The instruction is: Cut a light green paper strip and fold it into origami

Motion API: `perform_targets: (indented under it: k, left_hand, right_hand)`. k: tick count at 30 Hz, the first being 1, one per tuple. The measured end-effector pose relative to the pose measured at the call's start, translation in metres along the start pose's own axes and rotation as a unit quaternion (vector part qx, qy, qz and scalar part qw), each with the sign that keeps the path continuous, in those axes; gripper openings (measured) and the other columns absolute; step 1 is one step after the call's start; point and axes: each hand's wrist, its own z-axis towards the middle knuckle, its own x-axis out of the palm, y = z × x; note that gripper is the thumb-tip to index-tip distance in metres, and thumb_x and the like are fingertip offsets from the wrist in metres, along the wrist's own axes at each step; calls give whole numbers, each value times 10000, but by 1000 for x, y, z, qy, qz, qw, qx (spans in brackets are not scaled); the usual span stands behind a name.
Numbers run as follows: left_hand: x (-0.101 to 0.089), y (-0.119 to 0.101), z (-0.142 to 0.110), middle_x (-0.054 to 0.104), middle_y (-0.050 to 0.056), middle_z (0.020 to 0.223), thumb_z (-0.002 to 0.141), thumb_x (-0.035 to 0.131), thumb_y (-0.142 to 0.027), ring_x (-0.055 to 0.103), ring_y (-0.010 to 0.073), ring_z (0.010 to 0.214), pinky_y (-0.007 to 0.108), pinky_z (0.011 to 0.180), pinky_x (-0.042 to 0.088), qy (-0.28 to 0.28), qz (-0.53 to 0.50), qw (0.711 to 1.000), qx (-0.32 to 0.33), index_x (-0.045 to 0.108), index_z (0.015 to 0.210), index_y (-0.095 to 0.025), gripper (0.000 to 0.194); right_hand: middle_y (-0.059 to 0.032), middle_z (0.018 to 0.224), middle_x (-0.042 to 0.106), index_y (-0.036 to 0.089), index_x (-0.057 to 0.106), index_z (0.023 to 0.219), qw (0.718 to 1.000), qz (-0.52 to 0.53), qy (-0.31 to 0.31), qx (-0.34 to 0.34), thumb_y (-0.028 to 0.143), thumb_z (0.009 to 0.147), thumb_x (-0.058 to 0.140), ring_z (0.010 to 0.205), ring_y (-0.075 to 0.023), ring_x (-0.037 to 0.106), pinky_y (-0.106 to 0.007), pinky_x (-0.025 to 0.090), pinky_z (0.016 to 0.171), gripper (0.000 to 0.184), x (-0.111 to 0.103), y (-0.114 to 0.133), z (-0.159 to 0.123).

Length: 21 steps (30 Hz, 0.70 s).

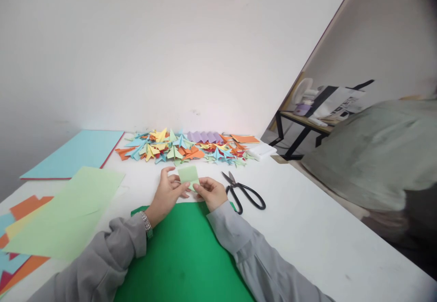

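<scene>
Just beyond the green sheet (180,252), pinching a light-green slip (188,173) in half-curled left hand (166,194) and right hand (213,193), seemingly to keep it flat, with scissors (234,184) by that sheet's right corner.

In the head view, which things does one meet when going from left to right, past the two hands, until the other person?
Large light green sheet → left hand → small folded green paper → right hand → black-handled scissors → other person.

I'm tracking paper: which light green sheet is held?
The small sheet, held by the left hand and right hand; the large sheet lies on the table.
</scene>
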Motion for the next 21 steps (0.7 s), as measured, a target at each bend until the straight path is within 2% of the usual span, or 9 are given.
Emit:
perform_targets:
  k: [3,8,10,12,15,17,19,21]
  left_hand:
    - [-3,3,2,622,68,707,671,610,-342,613,153,596,265,544,512,31,37,998,-44,526,878,-101,328]
    - [-8,7,5,612,55,534,676,597,-390,596,144,497,250,509,493,5,64,996,-58,556,670,-103,290]
    - [-7,7,4,598,44,514,674,593,-405,590,143,474,247,488,489,5,60,997,-56,540,676,-109,300]
    - [-6,6,4,583,20,537,678,591,-393,596,147,484,251,478,492,7,37,998,-49,516,816,-119,316]
    - [-3,3,2,560,-22,672,680,600,-335,606,134,509,260,484,502,-31,-5,999,-9,361,1063,-197,473]
    - [-2,2,0,547,-20,778,677,605,-299,598,105,505,254,506,504,-48,9,998,29,324,1105,-240,515]
    - [-1,2,-2,549,-3,814,667,613,-277,591,91,519,238,535,501,-23,50,997,56,428,1061,-223,438]
    - [-1,2,-2,563,12,772,652,624,-271,592,102,547,222,547,494,11,91,994,61,572,909,-179,279]
  right_hand:
    - [40,479,572,159,594,623,1000,6,4,-4,318,405,748,374,-81,475,-217,399,380,311,-1,-5,2]
    - [28,496,593,155,609,630,1000,10,17,9,313,386,762,383,-83,484,-216,408,383,329,1,-5,1]
    - [24,482,594,153,610,601,1000,4,21,17,321,388,761,380,-81,481,-216,408,389,310,2,-2,0]
    - [24,467,592,153,606,573,999,4,22,25,321,374,766,377,-83,486,-218,411,398,307,2,0,-1]
    - [27,449,587,151,603,566,999,11,12,36,340,361,768,371,-88,497,-220,414,403,324,1,1,-1]
    - [28,445,586,149,605,571,999,16,8,40,345,361,769,370,-86,499,-217,415,407,331,1,1,-1]
    - [26,452,592,147,609,578,999,22,9,39,341,362,770,374,-82,500,-212,417,410,333,0,0,0]
    - [25,456,596,147,611,583,999,25,13,35,336,365,770,377,-80,499,-209,416,408,329,0,0,-1]
